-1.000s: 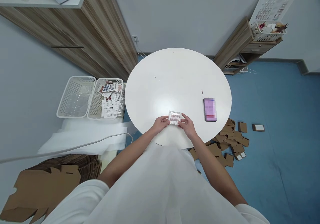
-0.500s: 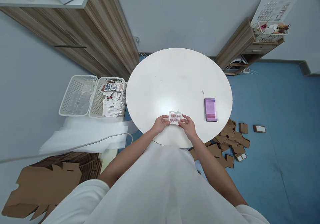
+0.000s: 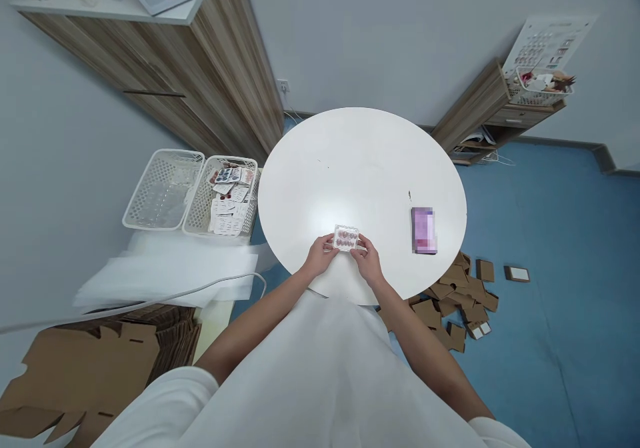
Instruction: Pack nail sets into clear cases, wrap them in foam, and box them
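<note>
A small clear plastic box of pinkish false nails [image 3: 345,238] is held between my two hands over the near part of the white round table [image 3: 370,161]. The nails sit in two rows inside it. My left hand [image 3: 321,255] pinches the box's left edge with thumb and fingers. At the right edge, my right hand [image 3: 367,259] grips it the same way, its thumb at the lower corner. To the right on the table lies a purple, pixelated phone-like rectangle [image 3: 424,231].
On the left stand a white basket with printed cards and nail sets [image 3: 200,211] and another basket holding clear plastic [image 3: 137,211]. White sheets [image 3: 200,268] and flattened cardboard boxes [image 3: 100,368] lie nearer me. Small brown boxes [image 3: 457,295] are heaped on the blue floor.
My right hand has closed in more snugly on the box's right edge, and the box has turned slightly. The whole view has shifted a little with my head.
</note>
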Available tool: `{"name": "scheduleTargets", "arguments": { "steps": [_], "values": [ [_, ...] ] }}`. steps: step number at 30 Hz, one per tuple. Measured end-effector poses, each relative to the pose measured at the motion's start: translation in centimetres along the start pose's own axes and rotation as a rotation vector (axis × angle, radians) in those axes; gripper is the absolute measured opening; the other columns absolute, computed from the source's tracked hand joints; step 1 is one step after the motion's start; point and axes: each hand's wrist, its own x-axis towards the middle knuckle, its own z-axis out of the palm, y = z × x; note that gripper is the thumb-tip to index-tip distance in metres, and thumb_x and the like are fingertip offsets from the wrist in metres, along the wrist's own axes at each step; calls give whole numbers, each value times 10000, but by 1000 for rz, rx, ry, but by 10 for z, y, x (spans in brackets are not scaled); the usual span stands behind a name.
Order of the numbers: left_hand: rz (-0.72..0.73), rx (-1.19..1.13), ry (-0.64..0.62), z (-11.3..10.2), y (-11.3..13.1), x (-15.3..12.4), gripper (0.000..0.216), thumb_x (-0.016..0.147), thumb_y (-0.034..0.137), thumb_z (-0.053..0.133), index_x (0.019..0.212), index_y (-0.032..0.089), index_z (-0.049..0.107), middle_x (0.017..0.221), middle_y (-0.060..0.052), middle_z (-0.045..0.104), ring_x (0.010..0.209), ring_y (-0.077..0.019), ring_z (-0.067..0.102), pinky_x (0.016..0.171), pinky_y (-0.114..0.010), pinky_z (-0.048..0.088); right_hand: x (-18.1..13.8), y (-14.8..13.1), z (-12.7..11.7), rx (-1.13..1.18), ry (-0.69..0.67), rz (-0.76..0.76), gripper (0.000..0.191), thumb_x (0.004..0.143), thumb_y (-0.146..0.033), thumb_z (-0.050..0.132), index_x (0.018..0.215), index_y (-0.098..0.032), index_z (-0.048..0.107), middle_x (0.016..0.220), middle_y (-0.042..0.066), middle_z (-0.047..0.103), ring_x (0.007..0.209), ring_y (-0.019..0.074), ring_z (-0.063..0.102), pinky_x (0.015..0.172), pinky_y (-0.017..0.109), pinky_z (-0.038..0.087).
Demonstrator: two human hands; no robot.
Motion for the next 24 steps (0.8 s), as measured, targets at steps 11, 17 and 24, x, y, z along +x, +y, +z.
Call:
{"name": "scheduleTargets", "arguments": {
  "steps": [11, 17, 24],
  "values": [
    [-57, 6, 239, -64, -15, 13, 487, 657, 232, 657, 1131, 204, 551, 948, -57, 496, 862, -174, 492, 746, -273, 428, 41, -13, 78, -185, -127, 29, 598, 614, -310, 630, 1192, -271, 482, 1123, 47, 489, 955, 203, 487, 849, 361, 422],
    [-54, 153, 280, -106, -14, 39, 428, 689, 215, 605, 1110, 177, 537, 984, -72, 484, 917, -177, 497, 758, -258, 416, 70, -32, 126, -202, -255, -13, 451, 615, -282, 597, 1062, -232, 558, 997, 31, 560, 842, 166, 512, 768, 316, 436],
    [-69, 315, 278, -145, -14, 75, 370, 729, 182, 546, 1096, 150, 514, 1055, -93, 485, 952, -168, 509, 803, -272, 420, 97, -45, 170, -259, -282, -101, 327, 633, -235, 540, 956, -195, 564, 922, 21, 590, 768, 140, 528, 701, 277, 442]
  ]
}}
